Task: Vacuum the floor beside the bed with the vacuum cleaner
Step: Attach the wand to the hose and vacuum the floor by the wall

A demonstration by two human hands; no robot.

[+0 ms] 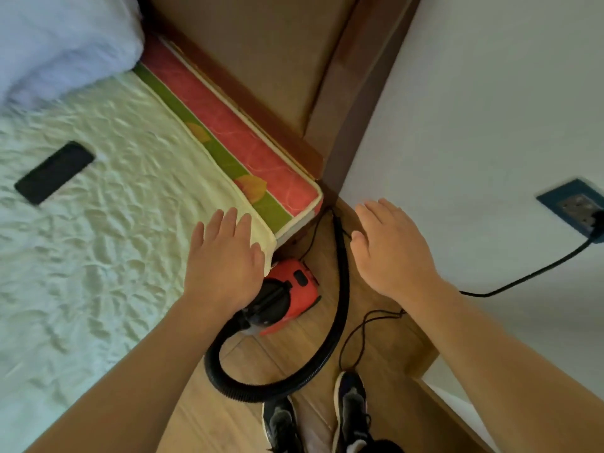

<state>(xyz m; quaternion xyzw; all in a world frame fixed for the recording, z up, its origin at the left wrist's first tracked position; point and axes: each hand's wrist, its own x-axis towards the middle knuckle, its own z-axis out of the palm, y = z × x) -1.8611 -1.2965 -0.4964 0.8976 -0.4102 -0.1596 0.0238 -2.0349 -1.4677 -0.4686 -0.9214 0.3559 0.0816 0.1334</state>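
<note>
Here the red plastic canister vacuum cleaner (295,289) sits on the wooden plank floor (379,358), just beside the corner of the cream quilted bed (98,256), its black ribbed hose (341,305) looping toward us. We hold our left hand (225,256) and right hand (389,253) above it, fingers straight and released, grasping nothing. A black cord (523,277) reaches the wall socket (573,204).
</note>
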